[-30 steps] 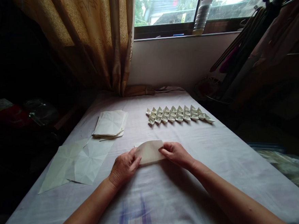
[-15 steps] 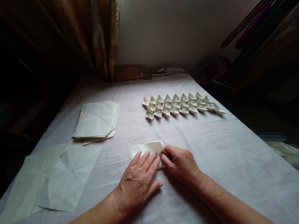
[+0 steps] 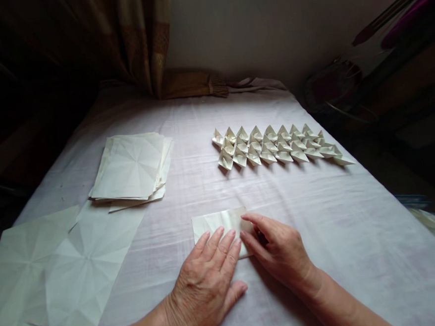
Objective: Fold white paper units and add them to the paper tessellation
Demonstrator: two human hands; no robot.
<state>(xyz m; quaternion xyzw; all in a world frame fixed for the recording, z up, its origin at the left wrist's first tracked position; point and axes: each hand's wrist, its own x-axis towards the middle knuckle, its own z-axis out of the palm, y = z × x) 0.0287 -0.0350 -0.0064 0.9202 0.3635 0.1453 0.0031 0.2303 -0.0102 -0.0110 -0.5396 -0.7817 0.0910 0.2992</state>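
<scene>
A small folded piece of cream paper (image 3: pixel 216 221) lies flat on the white cloth (image 3: pixel 280 203) near the front middle. My left hand (image 3: pixel 206 278) rests flat on its near part, fingers stretched out. My right hand (image 3: pixel 279 250) is beside it, fingertips pressing the paper's right edge. Farther back on the right, several small folded paper boats (image 3: pixel 276 149) stand in tight rows.
A stack of creased square sheets (image 3: pixel 132 166) lies at the back left. Two loose creased sheets (image 3: pixel 61 273) overlap at the front left. A curtain (image 3: pixel 145 39) hangs behind. Dark clutter sits past the table's right edge.
The paper was held up between both hands, then laid on the cloth. My left hand flattened over it and my right hand pressed its edge. The view tilted down and closer.
</scene>
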